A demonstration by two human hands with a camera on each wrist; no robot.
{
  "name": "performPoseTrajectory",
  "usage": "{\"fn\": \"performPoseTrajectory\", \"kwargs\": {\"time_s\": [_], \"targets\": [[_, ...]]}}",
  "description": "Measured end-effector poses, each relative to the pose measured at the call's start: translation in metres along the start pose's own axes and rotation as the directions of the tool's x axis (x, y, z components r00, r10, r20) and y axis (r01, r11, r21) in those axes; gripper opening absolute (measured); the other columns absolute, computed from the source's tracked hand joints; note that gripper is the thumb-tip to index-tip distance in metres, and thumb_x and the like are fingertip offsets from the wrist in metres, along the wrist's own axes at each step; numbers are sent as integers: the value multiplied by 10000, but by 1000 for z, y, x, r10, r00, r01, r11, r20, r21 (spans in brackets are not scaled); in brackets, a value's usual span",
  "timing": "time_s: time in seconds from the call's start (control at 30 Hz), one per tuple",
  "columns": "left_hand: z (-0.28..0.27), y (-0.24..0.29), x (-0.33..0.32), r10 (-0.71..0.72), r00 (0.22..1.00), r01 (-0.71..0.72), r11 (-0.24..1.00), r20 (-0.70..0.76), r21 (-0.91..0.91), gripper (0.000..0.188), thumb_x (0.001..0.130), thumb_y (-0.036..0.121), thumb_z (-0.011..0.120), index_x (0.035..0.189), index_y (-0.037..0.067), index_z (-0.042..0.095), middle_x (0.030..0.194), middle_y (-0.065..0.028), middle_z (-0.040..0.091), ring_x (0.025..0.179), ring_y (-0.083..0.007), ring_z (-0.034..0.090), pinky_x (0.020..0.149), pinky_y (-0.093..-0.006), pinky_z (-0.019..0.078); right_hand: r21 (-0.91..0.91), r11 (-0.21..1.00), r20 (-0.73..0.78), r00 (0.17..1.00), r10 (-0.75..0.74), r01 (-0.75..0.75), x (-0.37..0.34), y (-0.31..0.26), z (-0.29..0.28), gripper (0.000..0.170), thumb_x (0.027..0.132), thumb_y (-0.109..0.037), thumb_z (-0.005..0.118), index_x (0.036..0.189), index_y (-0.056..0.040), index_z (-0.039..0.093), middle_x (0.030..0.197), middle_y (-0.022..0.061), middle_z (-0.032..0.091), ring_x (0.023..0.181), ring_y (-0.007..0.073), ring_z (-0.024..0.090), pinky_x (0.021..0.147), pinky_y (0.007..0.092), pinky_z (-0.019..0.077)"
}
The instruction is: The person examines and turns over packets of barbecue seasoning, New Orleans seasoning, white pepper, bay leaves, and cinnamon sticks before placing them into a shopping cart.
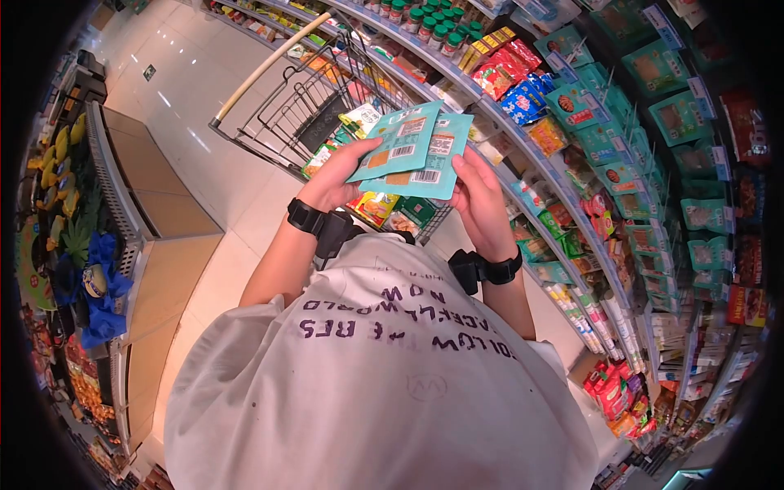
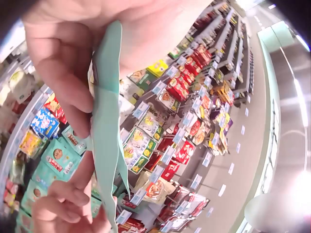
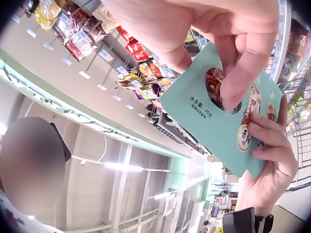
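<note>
- Pale, glossy floor [image 1: 196,90] tiles, catching spots of overhead light.
- On the head view's left, a display stand [image 1: 167,192] with tan panelled sides.
- Opposite, long tiers of grey shelving [image 1: 482,94] edged with price labels.
- Above the shelving, a plain greyish wall [image 3: 63,80] meeting a mint-green band [image 3: 80,115].
- A whitish ceiling [image 3: 90,182] with beams and bright tube lights [image 3: 123,167].

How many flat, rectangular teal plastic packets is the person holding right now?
2: in the head view, the front packet lies on top; the rear packet sits beneath, showing past its right and lower edges. Others stacked squarely behind could be hidden.
</note>
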State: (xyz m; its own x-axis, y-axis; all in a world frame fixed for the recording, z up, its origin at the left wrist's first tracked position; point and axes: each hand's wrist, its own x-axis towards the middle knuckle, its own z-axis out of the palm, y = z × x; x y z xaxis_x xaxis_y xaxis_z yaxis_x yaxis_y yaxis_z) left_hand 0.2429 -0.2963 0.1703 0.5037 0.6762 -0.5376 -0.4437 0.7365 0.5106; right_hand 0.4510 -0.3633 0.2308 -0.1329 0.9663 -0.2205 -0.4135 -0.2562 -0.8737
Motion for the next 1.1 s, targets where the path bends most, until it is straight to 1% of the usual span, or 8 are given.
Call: {"fn": "performPoseTrajectory", "kwargs": {"time_s": [0.2, 0.4, 0.6, 0.67, 0.73, 0.83, 0.93, 1.1], "targets": [[12, -6, 14, -26, 993, 43, 989, 115, -141, 362, 948, 200, 486, 1252, 7, 452, 1181, -120, 579, 1013, -208, 614, 852, -335, 527, -58, 998, -12, 1000, -18, 17, -1, -8, -1, 417, 950, -219, 492, 1312, -24, 426, 1059, 46, 619, 853, 78, 603, 692, 231, 508], [25, -4, 19, 238, 916, -316, 924, 322, 217, 450, 937, 232, 539, 1306, 14, 404, 1230, -102, 540, 1114, -166, 535, 934, -322, 448, -226, 972, 27, 998, -65, 70, -6, -8, -6, 512, 889, -152, 586, 1336, 10, 392, 1122, 82, 611, 873, 79, 584, 678, 212, 481], [31, -5, 20, 266, 883, -371, 901, 387, 226, 515, 929, 300, 535, 1341, 34, 378, 1244, -93, 523, 1131, -179, 522, 960, -320, 415, -241, 932, 101, 962, -255, 272, -5, -1, -2, 528, 857, -106, 619, 1324, 16, 404, 1181, 117, 545, 922, 120, 586, 704, 227, 502], [22, -10, 30, 14, 888, -108, 978, 459, 180, 491, 948, 352, 469, 1329, 50, 398, 1226, -107, 534, 1054, -184, 567, 825, -292, 471, -274, 924, 133, 962, -237, 266, 0, -2, 4, 501, 856, -105, 622, 1305, 10, 432, 1162, 117, 541, 926, 124, 586, 717, 225, 504], [17, -34, 33, 118, 932, -159, 983, 342, 96, 494, 955, 397, 409, 1305, 50, 419, 1189, -116, 550, 873, -169, 584, 650, -261, 450, -309, 914, 164, 962, -219, 261, 3, -7, 7, 475, 855, -105, 625, 1286, 5, 459, 1143, 116, 537, 929, 127, 585, 730, 222, 506], [15, -38, 43, -3, 819, 164, 960, 573, -229, 584, 924, 467, 406, 1310, 29, 406, 1009, -103, 554, 668, -157, 454, 555, -265, 384, -828, 488, 120, 937, -329, 278, 16, -3, -5, 540, 835, -180, 661, 1298, 0, 449, 1152, 146, 526, 1014, 173, 558, 703, 277, 478], [27, -24, 31, -119, 738, 350, 909, 664, -226, 620, 908, 509, 403, 1291, 22, 413, 947, -125, 532, 668, -175, 454, 553, -266, 377, -725, 626, -67, 874, -482, 289, 24, 25, -22, 603, 822, -212, 676, 1315, -2, 400, 1197, 142, 515, 1028, 186, 548, 685, 294, 459], [30, -25, 27, -175, 634, 241, 970, 754, 22, 578, 943, 473, 355, 1267, 1, 431, 1024, -239, 571, 760, -257, 571, 612, -313, 473, -20, 998, 70, 996, 53, -52, 17, 32, -41, 397, 896, -203, 604, 1212, -17, 453, 1104, 62, 576, 893, 105, 574, 622, 247, 483]]}}
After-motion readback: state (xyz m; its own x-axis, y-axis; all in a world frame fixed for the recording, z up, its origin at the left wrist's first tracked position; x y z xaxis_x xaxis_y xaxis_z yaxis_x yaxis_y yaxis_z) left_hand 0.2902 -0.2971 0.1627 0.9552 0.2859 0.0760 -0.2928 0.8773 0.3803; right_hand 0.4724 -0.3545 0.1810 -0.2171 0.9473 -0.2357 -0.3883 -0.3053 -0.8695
